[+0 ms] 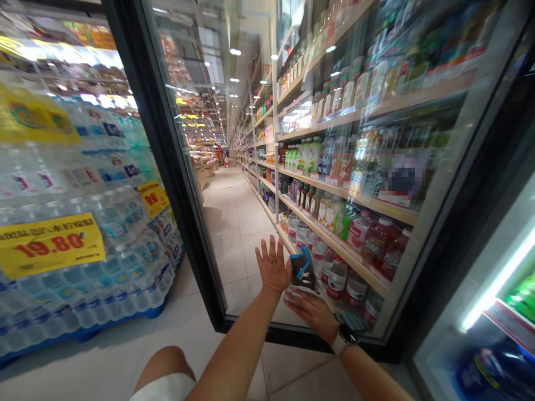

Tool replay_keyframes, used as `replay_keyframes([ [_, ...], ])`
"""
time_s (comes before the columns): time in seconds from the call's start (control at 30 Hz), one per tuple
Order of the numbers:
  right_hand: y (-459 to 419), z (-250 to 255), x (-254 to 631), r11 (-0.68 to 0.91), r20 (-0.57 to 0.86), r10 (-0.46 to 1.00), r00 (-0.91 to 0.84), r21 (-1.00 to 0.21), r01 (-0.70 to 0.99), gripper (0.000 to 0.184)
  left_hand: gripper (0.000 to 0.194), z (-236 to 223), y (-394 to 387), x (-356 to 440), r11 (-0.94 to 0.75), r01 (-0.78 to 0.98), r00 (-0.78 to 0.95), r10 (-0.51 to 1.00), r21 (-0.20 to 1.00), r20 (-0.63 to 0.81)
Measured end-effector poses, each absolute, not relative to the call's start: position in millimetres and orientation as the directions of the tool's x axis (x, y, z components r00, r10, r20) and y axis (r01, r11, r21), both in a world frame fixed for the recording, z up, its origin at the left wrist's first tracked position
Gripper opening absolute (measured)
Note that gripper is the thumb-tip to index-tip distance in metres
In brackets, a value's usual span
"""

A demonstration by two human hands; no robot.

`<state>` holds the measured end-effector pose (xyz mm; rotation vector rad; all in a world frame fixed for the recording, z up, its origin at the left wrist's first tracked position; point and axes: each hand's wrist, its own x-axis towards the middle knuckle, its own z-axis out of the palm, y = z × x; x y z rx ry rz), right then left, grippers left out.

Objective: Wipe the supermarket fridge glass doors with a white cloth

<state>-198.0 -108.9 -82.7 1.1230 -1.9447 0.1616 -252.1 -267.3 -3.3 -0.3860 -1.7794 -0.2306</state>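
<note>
Two hands of mine: my left hand, my right hand; one packet between them; one wristwatch; two yellow price signs far left.

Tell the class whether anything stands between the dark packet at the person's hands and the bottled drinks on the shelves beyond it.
Yes. The black-framed glass door stands in the way: the dark packet, between the left hand and right hand, is on the near side of the pane, and the bottled drinks are beyond it.
</note>
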Motion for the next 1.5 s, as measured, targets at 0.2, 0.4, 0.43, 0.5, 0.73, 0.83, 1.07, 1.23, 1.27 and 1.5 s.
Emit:
replay_keyframes([
  [0.2, -112, -87, -199, 0.562, 0.716, -0.666, -0.210, 0.296, -0.773, 0.032, 0.071, -4, -267, -254, 0.930, 0.363, -0.199, 0.133, -0.053, 0.971],
  [0.4, -104, -71, -202, 0.571, 0.722, -0.663, -0.199, 0.316, -0.758, 0.033, 0.073, -6, -268, -258, 0.925, 0.378, -0.211, 0.131, -0.042, 0.969],
  [0.43, -101, -66, -203, 0.579, 0.722, -0.662, -0.201, 0.322, -0.749, 0.034, 0.073, -7, -268, -259, 0.924, 0.379, -0.212, 0.132, -0.042, 0.968],
  [0.5, -93, -52, -203, 0.607, 0.733, -0.651, -0.198, 0.344, -0.717, 0.035, 0.073, -7, -268, -260, 0.924, 0.380, -0.207, 0.130, -0.043, 0.970],
  [0.73, -52, -2, -199, 0.824, 0.913, -0.372, -0.169, 0.241, -0.513, 0.040, 0.072, -3, -268, -260, 0.929, 0.366, -0.196, 0.136, -0.056, 0.971],
  [0.83, -33, 12, -199, 0.912, 0.980, -0.175, -0.096, 0.124, -0.391, 0.041, 0.071, -2, -267, -259, 0.923, 0.380, -0.178, 0.137, -0.060, 0.975],
  [1.07, -4, 36, -198, 0.944, 0.950, 0.267, 0.164, -0.224, -0.241, 0.048, 0.074, -5, -268, -257, 0.927, 0.372, -0.209, 0.136, -0.050, 0.968],
  [1.23, 2, 39, -196, 0.925, 0.914, 0.353, 0.200, -0.309, -0.219, 0.051, 0.076, -7, -268, -256, 0.926, 0.378, -0.234, 0.125, -0.029, 0.964],
  [1.27, 2, 38, -196, 0.921, 0.910, 0.363, 0.200, -0.318, -0.223, 0.052, 0.075, -7, -268, -256, 0.927, 0.373, -0.234, 0.126, -0.030, 0.964],
  [1.5, -6, 36, -198, 0.904, 0.903, 0.393, 0.176, -0.343, -0.257, 0.057, 0.073, -5, -266, -254, 0.922, 0.385, -0.205, 0.129, -0.041, 0.970],
])
